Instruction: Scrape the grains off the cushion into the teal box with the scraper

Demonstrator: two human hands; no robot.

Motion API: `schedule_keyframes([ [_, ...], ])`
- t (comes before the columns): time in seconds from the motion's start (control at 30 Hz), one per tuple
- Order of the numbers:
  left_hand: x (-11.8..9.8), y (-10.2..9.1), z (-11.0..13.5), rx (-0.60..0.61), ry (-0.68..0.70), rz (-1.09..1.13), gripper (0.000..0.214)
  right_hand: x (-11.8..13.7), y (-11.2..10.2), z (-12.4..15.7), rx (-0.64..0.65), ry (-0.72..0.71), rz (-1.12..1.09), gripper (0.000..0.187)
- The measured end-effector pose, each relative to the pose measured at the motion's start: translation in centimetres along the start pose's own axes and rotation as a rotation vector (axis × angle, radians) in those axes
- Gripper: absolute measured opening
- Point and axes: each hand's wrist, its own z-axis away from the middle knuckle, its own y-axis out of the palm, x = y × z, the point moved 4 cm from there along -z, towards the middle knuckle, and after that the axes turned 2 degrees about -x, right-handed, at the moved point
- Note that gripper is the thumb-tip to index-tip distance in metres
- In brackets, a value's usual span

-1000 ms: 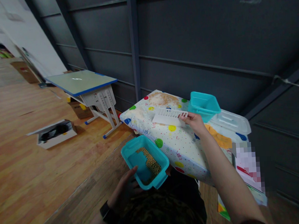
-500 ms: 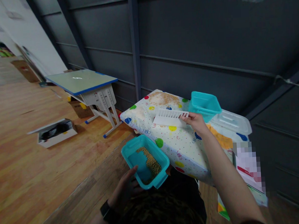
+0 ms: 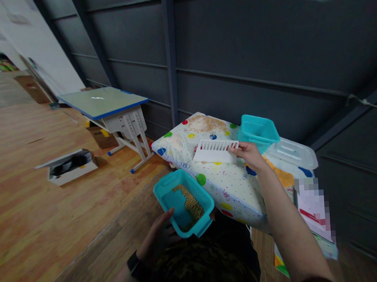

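Observation:
My left hand [image 3: 160, 230] is wrapped round the near left side of a teal plastic tub [image 3: 158, 194], thumb over the rim, other fingers underneath. Dried soybeans [image 3: 192, 202] lie along one side of its floor. The tub is tilted and held off the table's front edge. In my right hand [image 3: 248, 152] is a white slotted plastic piece [image 3: 216, 154], gripped by its right end just above the patterned tablecloth [image 3: 235, 176]. Behind it, a patch of spilled grains and white powder [image 3: 206, 123] covers part of the cloth.
A second teal tub [image 3: 260, 130] stands at the back right, beside a clear lid [image 3: 296, 153] and an orange cloth [image 3: 280, 171]. A school desk [image 3: 106, 103] and an open white box [image 3: 71, 167] are to the left. A dark panelled wall [image 3: 249, 48] rises behind.
The white slotted piece has tipped a little more upright, so its solid lower face shows more. My left hand and the soybean tub have stayed nearly still.

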Motion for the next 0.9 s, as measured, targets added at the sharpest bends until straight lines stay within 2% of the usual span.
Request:
schedule_keyframes([
  [0.27,0.1,0.2,-0.2,0.013,-0.045,-0.064,0.059,0.0,-0.2,0.0,0.030,0.000,0.027,0.064],
  [0.43,0.2,0.0,-0.4,0.042,-0.055,-0.102,0.071,0.2,-0.1,0.2,0.042,0.019,0.013,0.066],
  [0.67,-0.5,0.6,0.6,0.037,-0.017,-0.058,0.086,0.9,0.1,0.6,0.018,0.068,-0.054,0.067],
  [0.9,-0.3,0.9,0.5,-0.027,0.004,0.005,0.071,1.6,0.4,1.0,0.030,0.072,-0.042,0.065],
])
